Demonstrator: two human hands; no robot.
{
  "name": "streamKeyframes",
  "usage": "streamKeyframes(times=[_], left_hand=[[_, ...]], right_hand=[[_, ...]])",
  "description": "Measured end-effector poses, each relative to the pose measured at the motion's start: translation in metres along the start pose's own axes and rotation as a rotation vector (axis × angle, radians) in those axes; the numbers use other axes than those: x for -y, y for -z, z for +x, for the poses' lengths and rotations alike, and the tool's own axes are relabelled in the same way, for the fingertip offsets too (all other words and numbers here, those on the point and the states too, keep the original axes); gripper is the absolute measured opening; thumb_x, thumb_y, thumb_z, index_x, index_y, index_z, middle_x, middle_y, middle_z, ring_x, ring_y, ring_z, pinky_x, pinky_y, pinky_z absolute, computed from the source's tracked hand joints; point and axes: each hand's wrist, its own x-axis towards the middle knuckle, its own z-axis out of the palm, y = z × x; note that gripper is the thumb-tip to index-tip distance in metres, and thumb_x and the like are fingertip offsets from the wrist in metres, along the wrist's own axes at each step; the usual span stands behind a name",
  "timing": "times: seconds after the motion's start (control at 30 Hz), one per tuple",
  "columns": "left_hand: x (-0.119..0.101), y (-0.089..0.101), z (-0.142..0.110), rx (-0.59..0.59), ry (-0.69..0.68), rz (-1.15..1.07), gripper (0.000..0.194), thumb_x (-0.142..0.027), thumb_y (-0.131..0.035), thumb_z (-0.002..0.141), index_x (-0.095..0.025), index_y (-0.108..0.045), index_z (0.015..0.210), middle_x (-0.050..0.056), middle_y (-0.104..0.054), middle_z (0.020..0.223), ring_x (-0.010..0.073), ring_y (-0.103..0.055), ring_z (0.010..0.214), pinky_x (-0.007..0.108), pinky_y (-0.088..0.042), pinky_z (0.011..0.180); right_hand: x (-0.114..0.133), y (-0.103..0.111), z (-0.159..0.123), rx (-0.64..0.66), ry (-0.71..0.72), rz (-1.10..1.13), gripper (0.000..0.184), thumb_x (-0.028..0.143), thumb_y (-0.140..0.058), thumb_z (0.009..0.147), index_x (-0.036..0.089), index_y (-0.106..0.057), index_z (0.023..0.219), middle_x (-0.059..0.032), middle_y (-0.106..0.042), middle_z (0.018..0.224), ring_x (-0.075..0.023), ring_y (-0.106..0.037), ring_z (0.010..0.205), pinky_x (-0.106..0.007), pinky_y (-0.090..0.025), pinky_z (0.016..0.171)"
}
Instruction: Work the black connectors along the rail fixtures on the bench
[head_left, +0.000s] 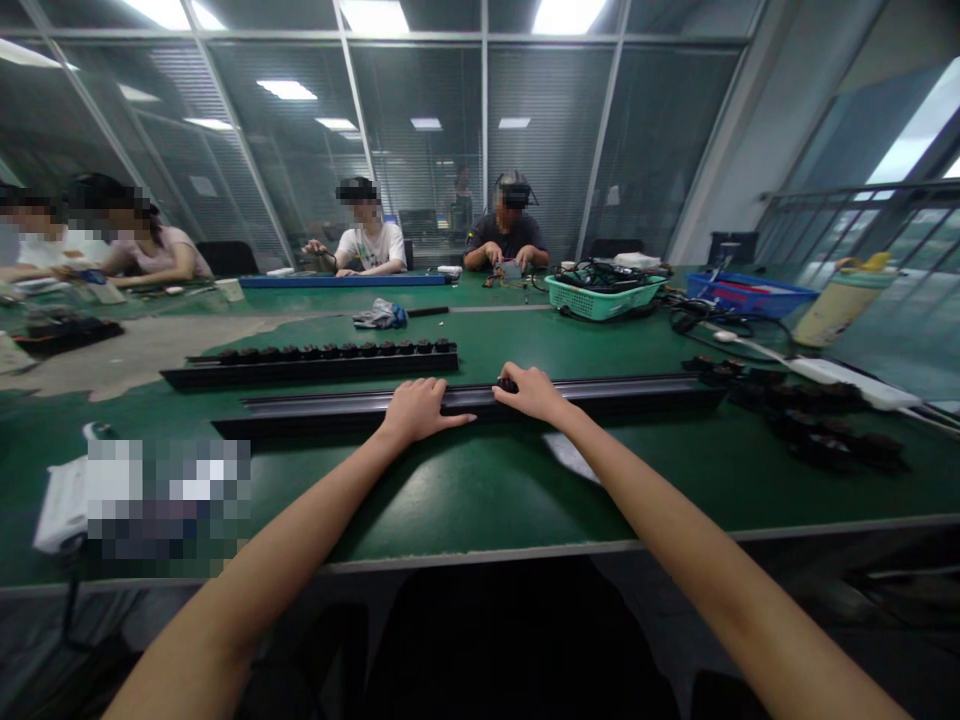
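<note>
A long black channel-shaped rail (622, 397) lies crosswise on the green table in front of me. My left hand (417, 408) holds it near the middle, fingers curled over the far edge and thumb stretched along the near side. Just right of that, my right hand (534, 394) pinches a small dark part (508, 384) at the rail's channel; the fingers hide most of it. Farther back lies a second black rail (315, 371), with a row of black round parts standing along it.
Loose black parts (832, 430) are heaped at the right. Behind them are a white power strip (855, 380), cables, a tumbler (844, 305), a blue basket (750, 295) and a green basket (600, 300). Gloves (381, 315) lie mid-table. Several people sit across and left.
</note>
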Motion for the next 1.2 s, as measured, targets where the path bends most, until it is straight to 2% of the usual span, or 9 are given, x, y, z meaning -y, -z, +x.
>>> streamKeyframes(times=[0.13, 0.23, 0.33, 0.43, 1.2], left_hand=[[-0.001, 0.002, -0.001, -0.001, 0.002, -0.012, 0.088, -0.094, -0.037, 0.084, -0.017, -0.069, 0.112, 0.018, -0.075, 0.113, 0.0357, -0.070, 0.106, 0.043, -0.048, 0.090], [0.000, 0.002, -0.001, 0.001, 0.002, -0.020, 0.089, -0.094, -0.037, 0.083, -0.017, -0.069, 0.112, 0.018, -0.075, 0.113, 0.0359, -0.069, 0.106, 0.043, -0.048, 0.089], [0.000, 0.001, 0.000, 0.005, 0.002, -0.023, 0.089, -0.095, -0.037, 0.083, -0.017, -0.069, 0.114, 0.017, -0.075, 0.114, 0.0353, -0.069, 0.106, 0.042, -0.048, 0.090], [0.001, -0.002, 0.001, 0.003, 0.000, -0.014, 0.089, -0.095, -0.037, 0.083, -0.018, -0.069, 0.114, 0.017, -0.075, 0.114, 0.0349, -0.069, 0.106, 0.042, -0.048, 0.089], [-0.001, -0.001, 0.001, -0.003, 0.001, -0.035, 0.089, -0.095, -0.039, 0.082, -0.016, -0.069, 0.113, 0.018, -0.075, 0.113, 0.0361, -0.070, 0.107, 0.042, -0.048, 0.090]], right_hand=[[-0.012, 0.004, 0.005, 0.077, 0.104, -0.001, 0.033, 0.047, -0.061, 0.099, 0.020, -0.065, 0.117, -0.0071, -0.076, 0.101, -0.0225, -0.070, 0.092, -0.028, -0.042, 0.077], [-0.018, 0.002, 0.004, 0.080, 0.135, 0.080, 0.033, 0.050, -0.063, 0.098, 0.022, -0.066, 0.116, -0.0059, -0.077, 0.103, -0.0220, -0.070, 0.096, -0.027, -0.043, 0.080], [-0.020, -0.005, -0.002, 0.015, 0.110, 0.133, 0.035, 0.051, -0.059, 0.101, 0.022, -0.065, 0.120, -0.0068, -0.077, 0.107, -0.0223, -0.071, 0.099, -0.028, -0.045, 0.083], [-0.017, -0.011, -0.008, -0.032, 0.081, 0.094, 0.037, 0.051, -0.054, 0.103, 0.022, -0.065, 0.123, -0.0088, -0.077, 0.108, -0.0239, -0.071, 0.099, -0.029, -0.045, 0.083], [-0.009, -0.004, -0.013, -0.032, 0.029, 0.039, 0.039, 0.053, -0.051, 0.103, 0.025, -0.067, 0.125, -0.0073, -0.077, 0.111, -0.0252, -0.071, 0.100, -0.030, -0.044, 0.079]])
